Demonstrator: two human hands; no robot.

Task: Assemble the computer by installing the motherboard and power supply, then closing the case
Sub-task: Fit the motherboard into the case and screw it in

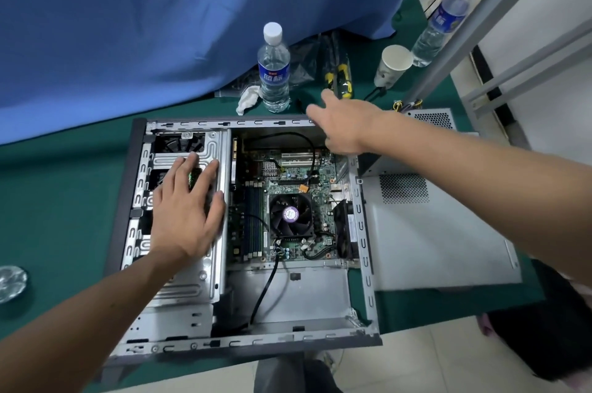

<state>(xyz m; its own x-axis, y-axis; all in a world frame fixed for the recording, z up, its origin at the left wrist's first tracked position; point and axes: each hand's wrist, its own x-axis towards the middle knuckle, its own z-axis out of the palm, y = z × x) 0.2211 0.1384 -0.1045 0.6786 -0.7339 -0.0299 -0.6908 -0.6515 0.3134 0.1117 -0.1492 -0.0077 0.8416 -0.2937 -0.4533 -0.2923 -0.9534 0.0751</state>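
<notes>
Two hands in view. Your left hand (185, 210), grip open, lies flat on the drive cage (189, 277) at the left of the open case (362, 232). Motherboard (288, 200) seated centre. Your right hand (344, 123), fingers relaxed, hovers over the far rim. Power supply (429, 118) sits far right on the surface (64, 200).

A: Any writing to read out here?

B: Not much. The near bottle (274, 72) carries a blue label with white characters, too blurred to make out.

A: And the far bottle (440, 25)?

B: Same kind of blue label, unreadable. The purple sticker on the fan (291, 214) has print, too small to tell.
</notes>
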